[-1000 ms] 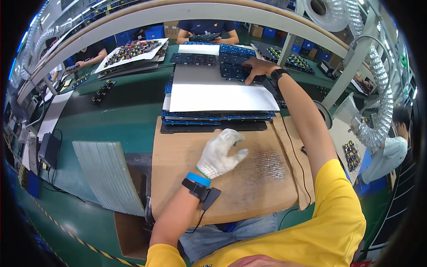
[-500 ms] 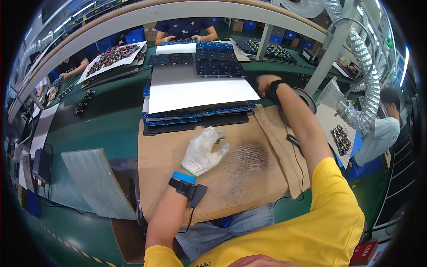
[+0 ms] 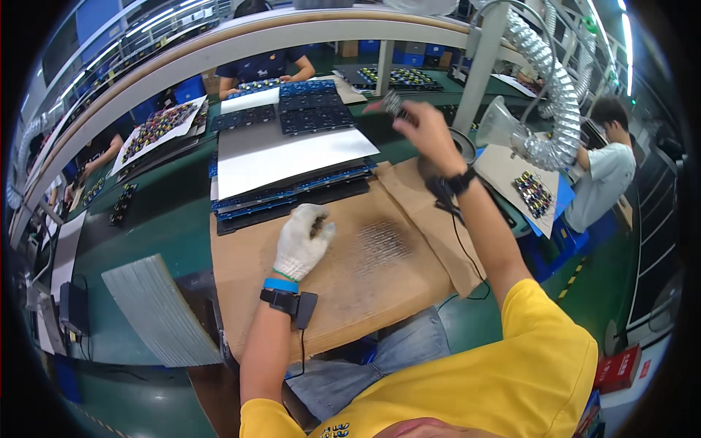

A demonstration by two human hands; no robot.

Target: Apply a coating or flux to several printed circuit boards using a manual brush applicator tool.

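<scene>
Stretching across the lower edge, the yellow shirt [image 3: 467, 365] carries dark lettering cut off by the frame, and the red box [image 3: 619, 367] at lower right has small, unclear print. Left of centre, the gloved left hand [image 3: 301, 239] is half-curled over the cardboard [image 3: 365, 296], thumb apart, empty as far as I can see. Upper centre-right, the bare right hand [image 3: 429, 135] pinches a dark piece [image 3: 395, 106], blurred, jutting left past the fingertips.
</scene>
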